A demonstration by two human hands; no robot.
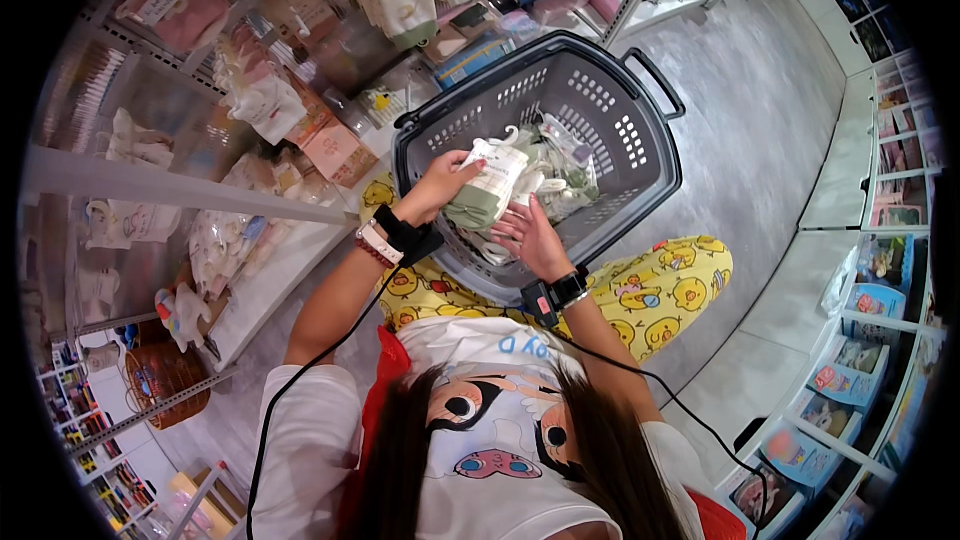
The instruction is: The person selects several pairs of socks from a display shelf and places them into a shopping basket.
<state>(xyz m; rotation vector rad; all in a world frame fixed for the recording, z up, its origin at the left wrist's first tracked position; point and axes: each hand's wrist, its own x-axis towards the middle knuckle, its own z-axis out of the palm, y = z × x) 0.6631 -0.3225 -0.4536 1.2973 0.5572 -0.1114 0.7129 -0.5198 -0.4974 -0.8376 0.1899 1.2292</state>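
My left hand [442, 181] grips a carded pair of green-and-cream socks [487, 181] by the edge of its white header card. This pack is over the near left part of a grey plastic shopping basket [641, 206]. Just right of the pack's lower end is my right hand [538, 236], palm turned up and fingers apart; whether its fingertips touch the socks I cannot tell. Beneath both hands, more packed socks [574, 191] in green and white lie heaped in the basket. Part of that heap is hidden by my hands and the held pack.
At the left, a display rack carries hanging sock packs [259, 101] and a white shelf edge [262, 300]. The basket's handle [656, 82] sticks out at the far right. Boxed goods [851, 371] fill shelves on the right. A wicker basket [165, 382] stands lower left. Black cables [300, 375] run along both arms.
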